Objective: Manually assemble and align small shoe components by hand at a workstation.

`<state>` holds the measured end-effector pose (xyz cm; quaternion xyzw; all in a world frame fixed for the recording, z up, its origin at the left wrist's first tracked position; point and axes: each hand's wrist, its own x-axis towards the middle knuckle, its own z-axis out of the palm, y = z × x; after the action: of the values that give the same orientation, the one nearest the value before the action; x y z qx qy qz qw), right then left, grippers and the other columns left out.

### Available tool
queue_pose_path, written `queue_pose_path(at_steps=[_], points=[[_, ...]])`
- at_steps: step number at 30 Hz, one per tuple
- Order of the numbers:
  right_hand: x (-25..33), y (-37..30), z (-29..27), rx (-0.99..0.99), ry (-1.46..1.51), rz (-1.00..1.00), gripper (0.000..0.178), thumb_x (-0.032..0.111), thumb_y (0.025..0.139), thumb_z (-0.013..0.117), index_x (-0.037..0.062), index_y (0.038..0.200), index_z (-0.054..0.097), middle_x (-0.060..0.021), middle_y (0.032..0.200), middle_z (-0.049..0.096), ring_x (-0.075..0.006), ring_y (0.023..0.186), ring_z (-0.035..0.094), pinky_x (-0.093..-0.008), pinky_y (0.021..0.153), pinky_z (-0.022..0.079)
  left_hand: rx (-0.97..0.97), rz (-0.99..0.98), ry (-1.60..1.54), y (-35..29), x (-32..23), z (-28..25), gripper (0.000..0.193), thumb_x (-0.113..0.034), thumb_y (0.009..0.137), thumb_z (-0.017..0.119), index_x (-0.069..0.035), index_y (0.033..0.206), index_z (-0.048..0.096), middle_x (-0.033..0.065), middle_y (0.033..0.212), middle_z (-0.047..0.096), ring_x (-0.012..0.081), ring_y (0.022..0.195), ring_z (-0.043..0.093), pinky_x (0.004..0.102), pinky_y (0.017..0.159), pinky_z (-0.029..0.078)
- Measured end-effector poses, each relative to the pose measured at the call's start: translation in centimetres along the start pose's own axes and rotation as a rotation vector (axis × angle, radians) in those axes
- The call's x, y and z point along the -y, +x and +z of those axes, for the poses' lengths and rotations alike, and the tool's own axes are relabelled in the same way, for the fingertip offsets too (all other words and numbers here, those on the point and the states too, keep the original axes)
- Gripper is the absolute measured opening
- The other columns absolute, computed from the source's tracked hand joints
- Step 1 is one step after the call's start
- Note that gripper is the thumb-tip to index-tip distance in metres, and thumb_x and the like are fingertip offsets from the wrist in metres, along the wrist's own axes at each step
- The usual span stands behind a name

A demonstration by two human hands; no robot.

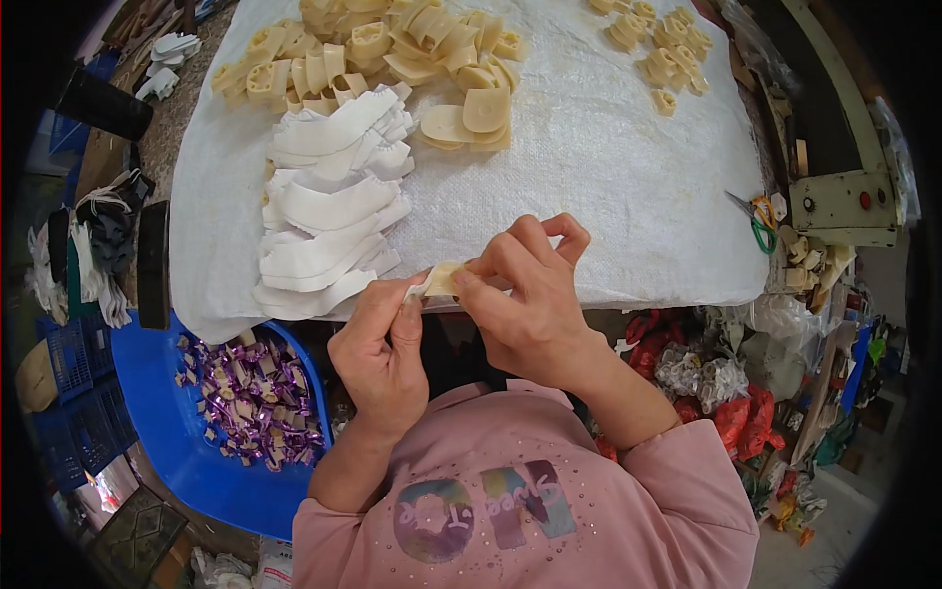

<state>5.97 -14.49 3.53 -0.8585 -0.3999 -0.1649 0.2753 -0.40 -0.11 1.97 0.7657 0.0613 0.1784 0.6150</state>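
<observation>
A small cream-coloured curved piece is stretched between my two hands at the table's near edge. My left hand pinches its left end, where a whitish strip shows between thumb and finger. With thumb and forefinger, my right hand grips the right end, its other fingers curled loosely above. Left of my hands lie overlapping stacks of white wavy-edged strips. Behind them is a heap of cream moulded pieces, some hollow, some flat and rounded. My fingers hide much of the held piece.
A white woven sheet covers the table. More hollow cream pieces lie far right; scissors rest at the right edge. Below left stands a blue basin with purple and beige pieces. Red bags sit low on the right.
</observation>
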Motion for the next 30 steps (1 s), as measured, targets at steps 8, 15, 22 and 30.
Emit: queue_pose_path(at_steps=[8,15,22,30], points=[[-1.1,-0.5,1.1,-0.018,0.107,0.034,0.024,0.003,0.058,0.063,0.0113,0.080,0.056,-0.0038,0.075,0.044,-0.0216,0.074,0.044,-0.0411,0.071,0.024,0.047,0.271,0.251,-0.1,0.1,0.5,0.021,-0.002,0.089,0.053,0.006,0.107,0.060,0.0150,0.087,0.060,0.0226,0.072,0.056,0.0299,0.065,0.045],[-1.8,-1.2,1.5,-0.077,0.572,0.082,0.037,-0.009,0.058,0.059,0.0088,0.091,0.060,-0.0053,0.080,0.050,-0.0237,0.076,0.047,-0.0365,0.073,0.030,0.061,0.029,-0.168,0.2,2.0,0.5,0.017,-0.004,0.086,0.061,-0.002,0.102,0.066,0.0089,0.085,0.058,0.0177,0.075,0.053,0.0252,0.066,0.043],[-1.6,-1.3,0.8,0.048,0.769,0.155,0.034,-0.010,0.060,0.058,0.0066,0.090,0.059,-0.0076,0.081,0.049,-0.0254,0.077,0.047,-0.0326,0.072,0.033,0.067,0.328,-0.001,0.7,2.2,0.7,0.010,-0.009,0.083,0.066,0.000,0.083,0.062,0.0061,0.066,0.051,0.0172,0.062,0.046,0.0273,0.054,0.038],[-1.7,-1.3,0.5,0.174,0.674,0.035,0.034,-0.008,0.059,0.060,0.0102,0.088,0.058,-0.0035,0.081,0.049,-0.0230,0.080,0.046,-0.0363,0.077,0.027,0.124,0.309,-0.018,0.3,1.9,0.6,0.013,-0.010,0.081,0.067,-0.002,0.077,0.059,0.0050,0.059,0.047,0.0199,0.055,0.042,0.0323,0.050,0.035]])
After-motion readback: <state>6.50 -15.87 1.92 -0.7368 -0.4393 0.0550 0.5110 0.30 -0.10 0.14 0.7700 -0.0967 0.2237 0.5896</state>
